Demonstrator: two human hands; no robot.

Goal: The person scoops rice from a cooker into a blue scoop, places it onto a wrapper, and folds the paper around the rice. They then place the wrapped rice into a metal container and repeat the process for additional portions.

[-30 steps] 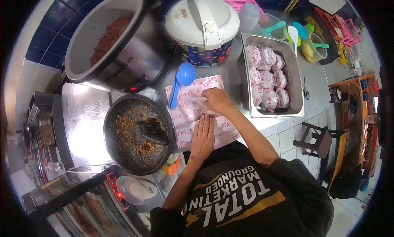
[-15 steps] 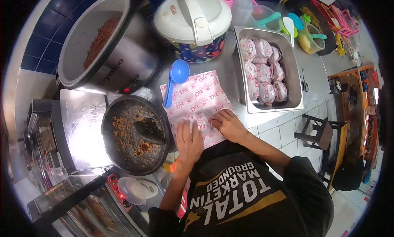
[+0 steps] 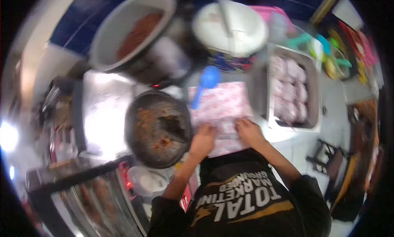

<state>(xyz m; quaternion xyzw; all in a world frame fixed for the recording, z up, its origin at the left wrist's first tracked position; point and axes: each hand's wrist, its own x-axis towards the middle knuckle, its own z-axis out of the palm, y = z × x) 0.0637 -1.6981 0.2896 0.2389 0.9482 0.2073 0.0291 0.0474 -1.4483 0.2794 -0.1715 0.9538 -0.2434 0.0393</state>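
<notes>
Printed pink-and-white wrapping paper (image 3: 223,99) lies on the counter in front of my body. A paper-covered bulge (image 3: 226,128) sits between my hands, its contents hidden. My left hand (image 3: 204,140) is curled at the left side of the bulge, fingers bent on the paper. On the opposite side my right hand (image 3: 248,131) is closed with its fingertips pressed to the paper. Motion blur softens the fingers. A blue scoop (image 3: 210,77) rests across the sheet's upper left corner.
Left of the paper stands a dark stone mortar (image 3: 137,144) with brownish paste and a pestle. A metal tray (image 3: 318,124) holds several wrapped bundles at right. Behind are an open grey cooker (image 3: 100,52) with reddish-brown food and a white-lidded rice container (image 3: 230,27).
The view has shifted, so everything appears further right and blurred. My left fingers, stretched out before, are now bent. A paper-covered bulge now shows between my hands.
</notes>
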